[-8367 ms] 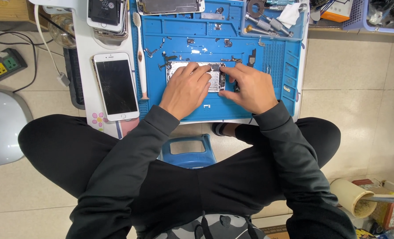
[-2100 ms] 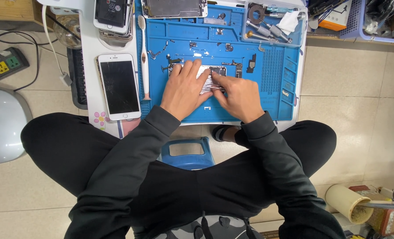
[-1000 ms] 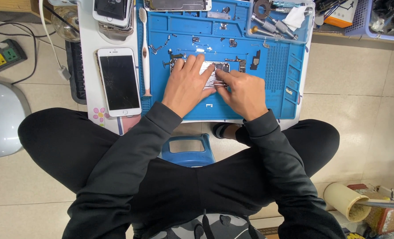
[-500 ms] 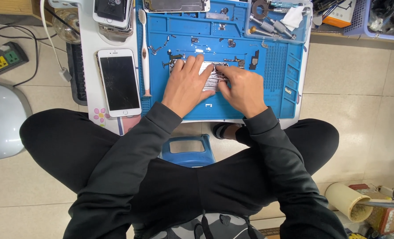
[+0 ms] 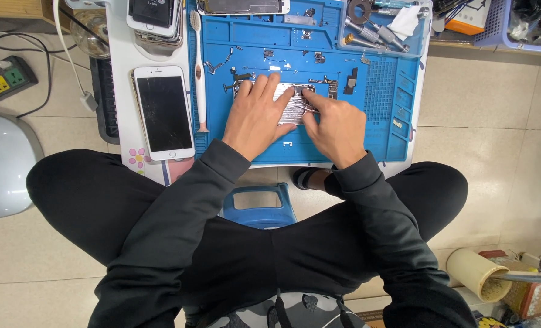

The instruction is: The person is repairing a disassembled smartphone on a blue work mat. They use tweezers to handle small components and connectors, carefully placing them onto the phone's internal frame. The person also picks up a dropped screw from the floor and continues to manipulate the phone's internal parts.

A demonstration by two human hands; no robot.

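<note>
A silver opened phone body (image 5: 293,107) lies on the blue work mat (image 5: 367,130). My left hand (image 5: 255,118) lies flat over its left part, fingers spread and pressing it down. Over its right end, my right hand (image 5: 337,124) has its fingers pinched together on a thin tool; the tip touches the phone body near the top edge. Small screws and loose phone parts (image 5: 350,79) lie scattered on the mat around the hands.
A white phone (image 5: 163,112) with a dark screen lies left of the mat beside a toothbrush (image 5: 198,67). More phones (image 5: 155,18) are stacked at the back left. Metal tools (image 5: 367,27) sit in the mat's back right tray. A power strip (image 5: 3,82) lies far left.
Both hands have stayed on the phone body. The right hand's fingers have shifted slightly left toward the middle of it; the view has drifted a little.
</note>
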